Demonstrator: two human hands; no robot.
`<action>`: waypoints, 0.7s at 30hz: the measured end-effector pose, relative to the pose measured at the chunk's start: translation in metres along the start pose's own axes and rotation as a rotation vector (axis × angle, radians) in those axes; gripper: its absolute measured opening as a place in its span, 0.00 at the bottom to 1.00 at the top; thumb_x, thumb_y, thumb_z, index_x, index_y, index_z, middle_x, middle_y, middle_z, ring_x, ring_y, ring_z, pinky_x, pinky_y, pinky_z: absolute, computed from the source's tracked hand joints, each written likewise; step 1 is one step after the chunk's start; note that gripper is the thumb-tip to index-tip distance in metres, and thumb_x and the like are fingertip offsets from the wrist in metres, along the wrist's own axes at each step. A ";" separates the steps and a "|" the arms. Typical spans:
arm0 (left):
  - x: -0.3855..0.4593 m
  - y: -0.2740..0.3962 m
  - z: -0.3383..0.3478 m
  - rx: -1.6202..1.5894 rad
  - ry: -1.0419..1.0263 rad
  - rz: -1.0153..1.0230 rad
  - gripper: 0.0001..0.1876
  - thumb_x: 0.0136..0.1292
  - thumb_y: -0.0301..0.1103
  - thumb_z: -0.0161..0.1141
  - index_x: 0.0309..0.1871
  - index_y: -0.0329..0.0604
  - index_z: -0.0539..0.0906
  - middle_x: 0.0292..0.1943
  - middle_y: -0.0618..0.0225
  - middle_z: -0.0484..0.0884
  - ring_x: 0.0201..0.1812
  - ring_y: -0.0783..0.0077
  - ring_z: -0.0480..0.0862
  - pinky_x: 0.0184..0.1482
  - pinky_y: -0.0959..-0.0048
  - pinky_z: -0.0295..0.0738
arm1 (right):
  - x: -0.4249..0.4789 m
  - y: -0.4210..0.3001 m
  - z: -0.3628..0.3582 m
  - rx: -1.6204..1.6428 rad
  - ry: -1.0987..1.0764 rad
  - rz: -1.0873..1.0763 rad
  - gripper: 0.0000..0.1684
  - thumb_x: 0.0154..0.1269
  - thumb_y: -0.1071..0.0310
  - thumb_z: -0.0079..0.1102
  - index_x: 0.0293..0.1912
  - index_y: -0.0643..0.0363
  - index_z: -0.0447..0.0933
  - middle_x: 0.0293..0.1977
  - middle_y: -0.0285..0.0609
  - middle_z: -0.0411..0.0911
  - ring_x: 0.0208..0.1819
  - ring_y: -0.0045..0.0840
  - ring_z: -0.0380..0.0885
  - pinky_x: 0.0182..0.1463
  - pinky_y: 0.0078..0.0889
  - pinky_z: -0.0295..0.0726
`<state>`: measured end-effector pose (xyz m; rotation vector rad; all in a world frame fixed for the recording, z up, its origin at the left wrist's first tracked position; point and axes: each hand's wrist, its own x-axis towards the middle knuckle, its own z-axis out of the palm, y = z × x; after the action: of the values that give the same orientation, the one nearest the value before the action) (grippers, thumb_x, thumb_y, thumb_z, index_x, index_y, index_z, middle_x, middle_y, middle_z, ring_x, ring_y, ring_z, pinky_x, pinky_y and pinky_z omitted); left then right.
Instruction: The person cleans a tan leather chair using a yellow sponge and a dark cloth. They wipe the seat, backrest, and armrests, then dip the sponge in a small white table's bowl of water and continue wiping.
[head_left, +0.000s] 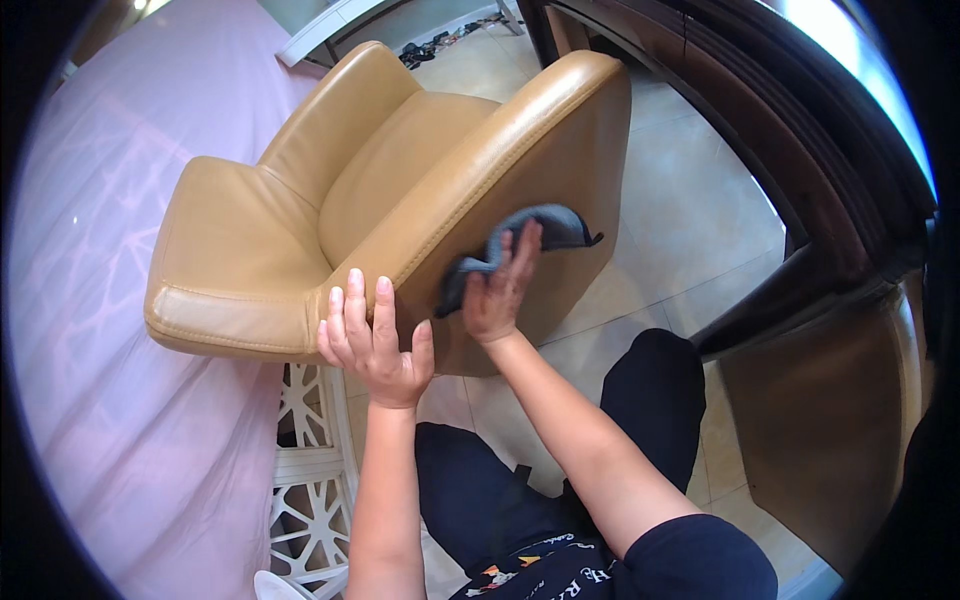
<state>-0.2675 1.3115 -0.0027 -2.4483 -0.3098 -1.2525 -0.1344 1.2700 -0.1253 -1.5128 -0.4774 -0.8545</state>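
Observation:
A tan leather armchair (480, 172) stands tilted before me, its stitched side panel facing me. My left hand (375, 337) rests with spread fingers on the chair's near corner, where the armrest meets the back, and holds no cloth. My right hand (502, 285) presses a grey-blue cloth with a dark edge (551, 221) flat against the side panel. The cloth is bunched in folds and sticks out above and to the left of the fingers; the part under the palm is hidden. The hand and cloth are slightly blurred.
Pink-lilac fabric (150, 420) drapes along the left, beside a white lattice panel (311, 517). Dark wooden furniture (750, 97) curves along the right, above another tan leather piece (825, 420). Small dark items (450, 41) lie on the tiled floor (690, 202) at the back.

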 end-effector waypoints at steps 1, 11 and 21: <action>0.001 -0.001 0.002 0.038 0.013 0.016 0.30 0.72 0.56 0.51 0.68 0.47 0.76 0.69 0.55 0.74 0.71 0.52 0.68 0.72 0.52 0.47 | -0.019 0.013 -0.001 0.031 -0.007 0.129 0.38 0.78 0.48 0.42 0.77 0.58 0.53 0.78 0.60 0.43 0.78 0.61 0.42 0.77 0.63 0.44; -0.002 0.037 0.027 0.163 0.100 -0.151 0.29 0.66 0.44 0.60 0.71 0.55 0.74 0.77 0.51 0.61 0.79 0.38 0.46 0.74 0.38 0.25 | 0.002 -0.034 -0.009 0.132 -0.071 0.200 0.38 0.73 0.57 0.54 0.75 0.60 0.57 0.78 0.60 0.46 0.78 0.61 0.43 0.77 0.63 0.42; -0.004 0.047 0.061 0.064 0.129 -0.138 0.35 0.62 0.45 0.64 0.74 0.57 0.70 0.80 0.41 0.41 0.78 0.31 0.26 0.71 0.33 0.14 | -0.055 0.089 -0.029 0.052 -0.120 0.409 0.35 0.79 0.50 0.43 0.76 0.56 0.55 0.78 0.58 0.44 0.78 0.57 0.45 0.79 0.56 0.45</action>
<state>-0.2084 1.2945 -0.0495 -2.3138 -0.4819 -1.4272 -0.1102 1.2389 -0.2267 -1.5478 -0.2601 -0.4315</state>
